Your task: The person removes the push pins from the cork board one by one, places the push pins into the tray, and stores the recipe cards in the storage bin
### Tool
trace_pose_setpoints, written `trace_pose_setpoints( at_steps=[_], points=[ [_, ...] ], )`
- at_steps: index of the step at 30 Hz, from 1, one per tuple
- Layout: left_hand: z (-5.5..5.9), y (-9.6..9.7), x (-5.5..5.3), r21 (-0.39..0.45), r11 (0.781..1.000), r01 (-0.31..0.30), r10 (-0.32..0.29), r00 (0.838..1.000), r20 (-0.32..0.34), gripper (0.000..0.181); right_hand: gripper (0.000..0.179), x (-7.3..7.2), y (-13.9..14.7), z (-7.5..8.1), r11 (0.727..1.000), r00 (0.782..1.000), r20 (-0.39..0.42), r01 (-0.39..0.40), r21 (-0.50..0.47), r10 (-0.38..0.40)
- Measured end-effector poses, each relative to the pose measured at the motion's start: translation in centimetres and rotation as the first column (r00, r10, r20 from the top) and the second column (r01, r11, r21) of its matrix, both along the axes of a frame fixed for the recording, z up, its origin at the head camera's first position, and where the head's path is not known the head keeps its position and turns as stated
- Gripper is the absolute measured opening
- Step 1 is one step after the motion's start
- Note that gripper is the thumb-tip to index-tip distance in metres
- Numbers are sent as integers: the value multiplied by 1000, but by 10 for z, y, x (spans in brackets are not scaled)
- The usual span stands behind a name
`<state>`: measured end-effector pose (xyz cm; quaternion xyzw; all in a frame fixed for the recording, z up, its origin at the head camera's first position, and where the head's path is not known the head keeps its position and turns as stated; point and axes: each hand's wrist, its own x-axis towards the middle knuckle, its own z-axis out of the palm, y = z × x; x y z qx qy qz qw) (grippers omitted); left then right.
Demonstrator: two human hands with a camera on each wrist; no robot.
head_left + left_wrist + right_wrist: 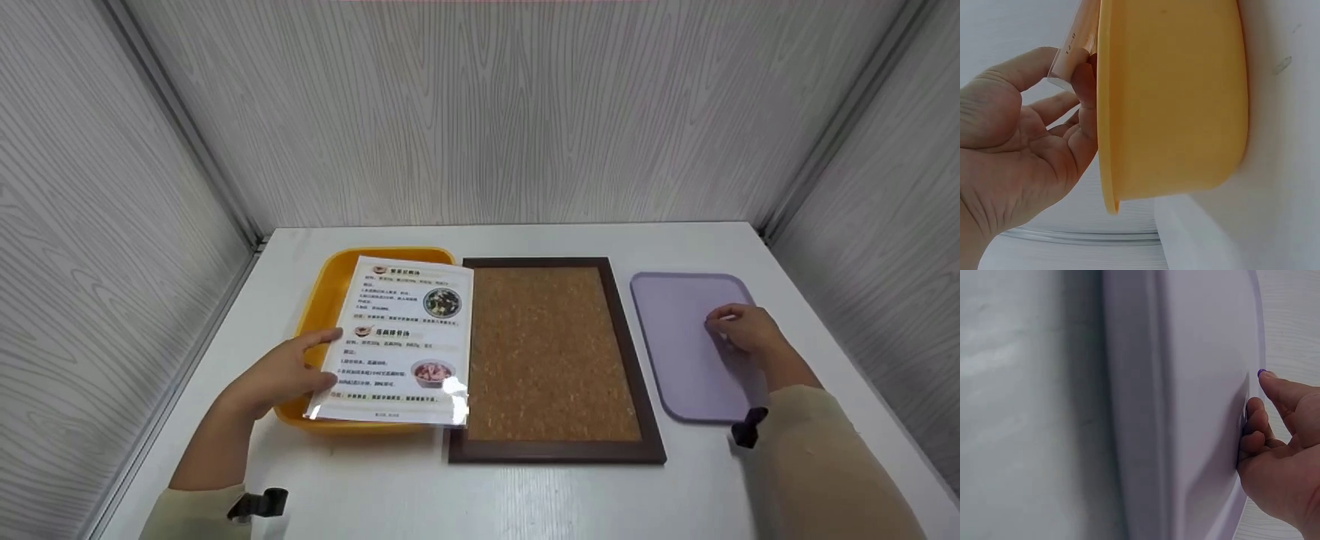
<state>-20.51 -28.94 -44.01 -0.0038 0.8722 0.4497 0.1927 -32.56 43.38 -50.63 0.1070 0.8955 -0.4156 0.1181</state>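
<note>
Left hand (281, 373) pinching laminated recipe sheet (401, 341) over yellow tray (324, 289), worktop's left side. Right hand (742, 328) curling on purple tray (679, 352), apparently pinching small purple pin (1262, 373). Advice: keeping sheet flat, squaring it over cork board (551, 352) before pinning.

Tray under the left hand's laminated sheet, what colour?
Yellow-orange tray, plain, no pattern. Left wrist view shows it best.
</note>
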Motion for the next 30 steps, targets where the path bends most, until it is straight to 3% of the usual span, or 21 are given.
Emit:
trace_pose_setpoints(
  at_steps=[8, 15, 30],
  points=[
    [12, 2, 3, -127, 992, -7, 7, 1000, 5, 86, 31, 13, 27, 2, 999, 1000, 15, -16, 34, 16],
    [18, 9, -1, -140, 990, 6, -3, 1000, 26, 87, 37, 31, 45, 8, 999, 999, 28, -28, 38, 27],
    [12, 20, -16, -208, 978, 28, -27, 1000, 6, 87, 36, 30, 44, 4, 995, 999, 23, -46, 85, 44]
  ],
)
